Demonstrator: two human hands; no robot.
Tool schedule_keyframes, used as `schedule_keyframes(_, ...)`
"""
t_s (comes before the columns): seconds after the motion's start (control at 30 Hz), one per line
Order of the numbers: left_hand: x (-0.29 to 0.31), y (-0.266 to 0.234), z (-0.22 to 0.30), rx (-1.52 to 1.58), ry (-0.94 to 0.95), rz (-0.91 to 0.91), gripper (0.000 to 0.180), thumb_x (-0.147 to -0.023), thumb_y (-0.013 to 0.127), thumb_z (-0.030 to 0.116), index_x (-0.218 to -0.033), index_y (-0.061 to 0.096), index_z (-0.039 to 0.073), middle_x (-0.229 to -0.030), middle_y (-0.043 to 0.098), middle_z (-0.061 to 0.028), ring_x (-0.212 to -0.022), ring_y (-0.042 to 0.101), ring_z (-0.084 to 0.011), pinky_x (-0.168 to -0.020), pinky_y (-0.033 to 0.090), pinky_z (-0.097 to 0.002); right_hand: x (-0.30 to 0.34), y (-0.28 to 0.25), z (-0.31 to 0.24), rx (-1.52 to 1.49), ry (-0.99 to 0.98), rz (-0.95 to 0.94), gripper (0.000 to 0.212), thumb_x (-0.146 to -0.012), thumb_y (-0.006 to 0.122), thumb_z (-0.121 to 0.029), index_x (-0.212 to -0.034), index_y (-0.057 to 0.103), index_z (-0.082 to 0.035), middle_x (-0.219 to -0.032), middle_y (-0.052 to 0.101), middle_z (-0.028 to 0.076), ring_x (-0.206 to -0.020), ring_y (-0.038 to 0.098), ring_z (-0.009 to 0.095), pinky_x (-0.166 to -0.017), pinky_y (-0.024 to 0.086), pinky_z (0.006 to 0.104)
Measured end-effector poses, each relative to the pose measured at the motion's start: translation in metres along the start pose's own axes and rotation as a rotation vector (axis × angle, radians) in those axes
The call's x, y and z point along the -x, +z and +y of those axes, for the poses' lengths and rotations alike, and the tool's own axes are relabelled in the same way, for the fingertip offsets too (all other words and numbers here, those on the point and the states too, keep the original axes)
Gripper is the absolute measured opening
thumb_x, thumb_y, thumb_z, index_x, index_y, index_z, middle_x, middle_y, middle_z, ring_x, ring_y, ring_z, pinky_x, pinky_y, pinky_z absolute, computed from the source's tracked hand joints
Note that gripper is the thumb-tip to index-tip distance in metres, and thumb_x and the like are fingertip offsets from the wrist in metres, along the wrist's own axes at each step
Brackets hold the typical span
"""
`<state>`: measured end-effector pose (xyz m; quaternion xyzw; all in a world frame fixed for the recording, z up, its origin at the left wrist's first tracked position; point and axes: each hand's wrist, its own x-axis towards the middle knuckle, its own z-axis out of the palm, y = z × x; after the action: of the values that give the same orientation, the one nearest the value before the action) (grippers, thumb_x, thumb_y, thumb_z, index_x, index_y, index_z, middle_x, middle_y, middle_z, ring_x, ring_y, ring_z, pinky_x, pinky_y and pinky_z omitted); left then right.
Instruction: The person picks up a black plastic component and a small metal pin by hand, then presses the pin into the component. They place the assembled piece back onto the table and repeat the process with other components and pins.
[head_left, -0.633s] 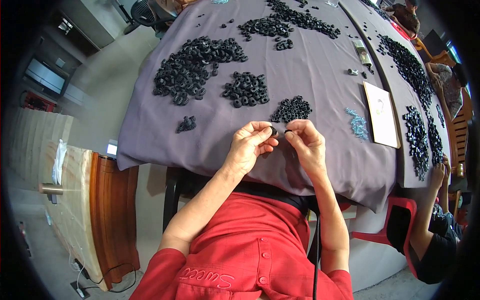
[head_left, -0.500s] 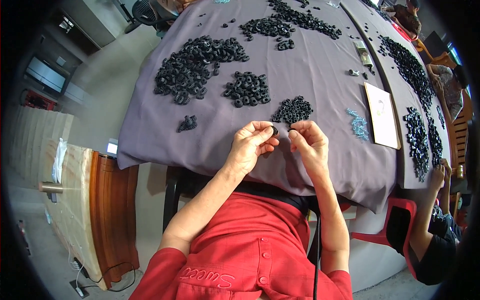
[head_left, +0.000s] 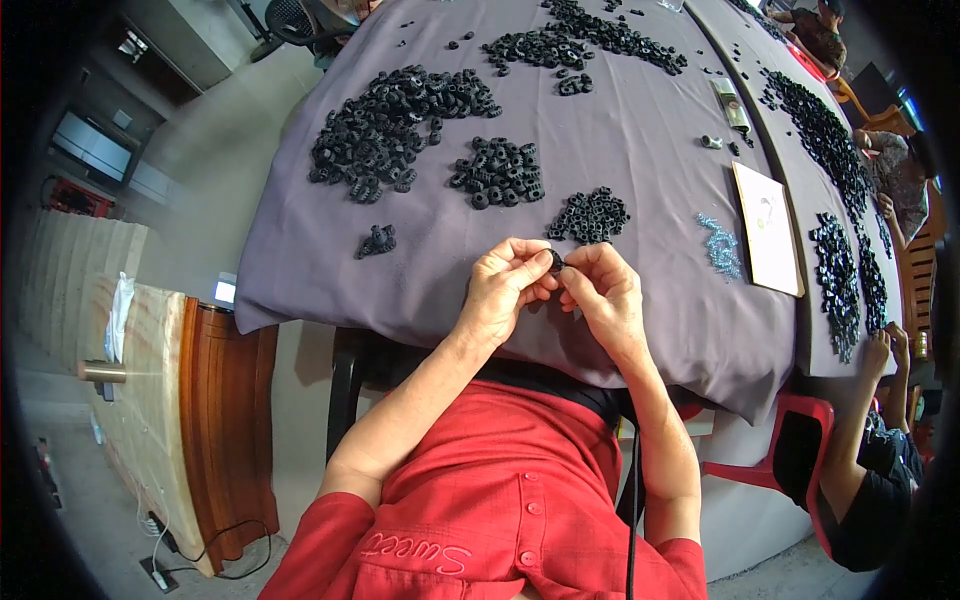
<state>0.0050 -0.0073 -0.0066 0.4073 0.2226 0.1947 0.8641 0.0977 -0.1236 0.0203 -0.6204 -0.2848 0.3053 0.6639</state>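
Between thumb and forefinger, my left hand [head_left: 503, 287] pinches a round black plastic part [head_left: 556, 261] above the near edge of the cloth. My right hand [head_left: 607, 292] is closed in a pinch, its fingertips against that part's right side. A small black piece is in the right fingers, mostly hidden by them. Just beyond my hands lies a pile of small black ring-like pieces [head_left: 590, 214]. Farther left are a pile of larger black ribbed parts [head_left: 498, 172] and a small cluster of joined-looking black parts [head_left: 377, 241].
A big heap of black ribbed parts [head_left: 385, 135] covers the table's left, with more black pieces [head_left: 590, 40] farther back. Small pale-blue pieces [head_left: 720, 248] lie right, beside a white board [head_left: 768, 228]. Another person's hands [head_left: 888, 345] are at the right table, near a red chair [head_left: 795, 440].
My right hand has moved left and brought its fingertips against the round black part. My left hand has stayed nearly in place, still pinching it.
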Motion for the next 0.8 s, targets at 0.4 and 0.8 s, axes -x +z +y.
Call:
schedule_keyframes(0.4, 0.003, 0.003, 0.002, -0.031, 0.013, 0.000, 0.013, -0.085, 0.064, 0.015, -0.093, 0.060, 0.006, -0.070, 0.062, -0.0026, -0.056, 0.056, -0.0082, -0.052, 0.046, -0.0197, 0.000, 0.002, 0.000, 0.033, -0.006, 0.014, 0.007, -0.084, 0.058, -0.002, -0.083, 0.052, 0.000, -0.069, 0.058, 0.002, -0.059, 0.054, 0.006, -0.054, 0.047, 0.0209)
schedule_keyframes(0.8, 0.006, 0.009, -0.010, -0.092, 0.201, 0.040, 0.011, -0.083, 0.066, 0.009, -0.091, 0.061, 0.003, -0.074, 0.062, -0.0034, -0.059, 0.060, -0.0088, -0.052, 0.048, -0.0209, 0.000, -0.002, 0.008, 0.026, -0.044, 0.017, 0.008, -0.082, 0.058, -0.001, -0.080, 0.050, -0.001, -0.066, 0.055, 0.001, -0.056, 0.051, 0.006, -0.051, 0.043, 0.0204)
